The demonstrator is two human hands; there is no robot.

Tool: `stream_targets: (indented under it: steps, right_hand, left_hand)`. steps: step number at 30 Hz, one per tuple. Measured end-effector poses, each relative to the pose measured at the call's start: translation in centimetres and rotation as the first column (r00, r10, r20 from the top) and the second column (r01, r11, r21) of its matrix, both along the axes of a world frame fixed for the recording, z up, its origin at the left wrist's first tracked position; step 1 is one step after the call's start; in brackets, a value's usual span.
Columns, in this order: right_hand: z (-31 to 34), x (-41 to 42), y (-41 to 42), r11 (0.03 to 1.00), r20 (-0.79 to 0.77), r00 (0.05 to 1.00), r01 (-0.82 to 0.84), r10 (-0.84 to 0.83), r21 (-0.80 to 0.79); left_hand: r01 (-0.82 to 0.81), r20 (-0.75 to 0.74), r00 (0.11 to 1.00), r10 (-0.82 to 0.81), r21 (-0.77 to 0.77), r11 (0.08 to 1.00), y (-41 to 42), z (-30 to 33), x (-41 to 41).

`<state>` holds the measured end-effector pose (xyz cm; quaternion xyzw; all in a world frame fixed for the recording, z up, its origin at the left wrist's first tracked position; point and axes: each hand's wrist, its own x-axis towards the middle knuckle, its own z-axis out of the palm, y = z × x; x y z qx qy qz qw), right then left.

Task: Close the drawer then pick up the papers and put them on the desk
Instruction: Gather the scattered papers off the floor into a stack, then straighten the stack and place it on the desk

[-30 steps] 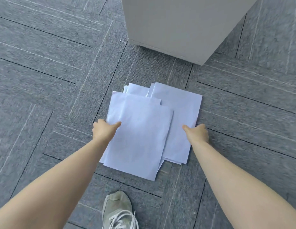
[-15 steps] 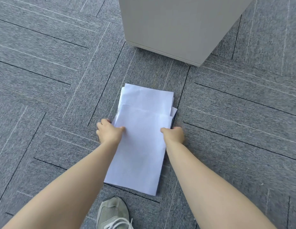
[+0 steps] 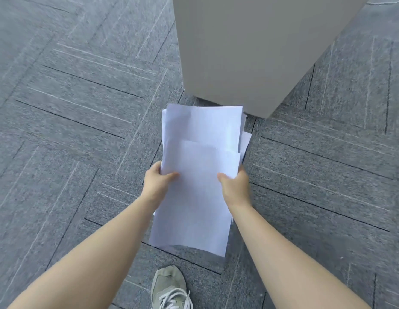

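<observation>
A loose stack of white papers (image 3: 200, 175) is held between both hands above the grey carpet, its sheets overlapping unevenly. My left hand (image 3: 157, 184) grips the stack's left edge, thumb on top. My right hand (image 3: 235, 187) grips the right edge the same way. The stack's far end reaches toward the foot of a grey cabinet (image 3: 249, 52). No drawer front or desk top shows in this view.
Grey carpet tiles (image 3: 82, 108) with thin line patterns cover the floor all around. The cabinet's plain side fills the upper middle and right. A pale green sneaker (image 3: 169, 286) with white laces stands at the bottom edge below the papers.
The spread sheets were pushed together into one narrow stack between both hands. The stack has now come up off the carpet, and the view has moved closer to the cabinet.
</observation>
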<state>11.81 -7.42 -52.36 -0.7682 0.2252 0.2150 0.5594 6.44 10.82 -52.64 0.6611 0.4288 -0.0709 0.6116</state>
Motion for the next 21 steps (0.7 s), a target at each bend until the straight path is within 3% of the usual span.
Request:
stream_targets:
  steps: [7, 14, 17, 21]
  right_hand:
    - [32.6, 6.0, 3.4, 0.978, 0.290, 0.956, -0.033, -0.029, 0.206]
    - [67.7, 13.9, 3.7, 0.923, 0.492, 0.865, -0.106, -0.098, 0.371]
    - [77.1, 18.2, 2.4, 0.934, 0.616, 0.773, -0.089, -0.154, 0.346]
    - [82.9, 23.8, -0.5, 0.930, 0.709, 0.663, -0.051, -0.242, 0.365]
  left_hand:
    - [-0.161, 0.357, 0.923, 0.145, 0.017, 0.987, 2.1, 32.3, 6.2]
    - [-0.112, 0.620, 0.782, 0.063, 0.040, 0.993, 3.5, 65.9, 15.6]
    - [-0.030, 0.685, 0.726, -0.057, 0.114, 0.993, 2.9, 75.2, 21.2]
    - [-0.008, 0.756, 0.645, -0.107, 0.147, 0.989, 0.3, 80.8, 28.5]
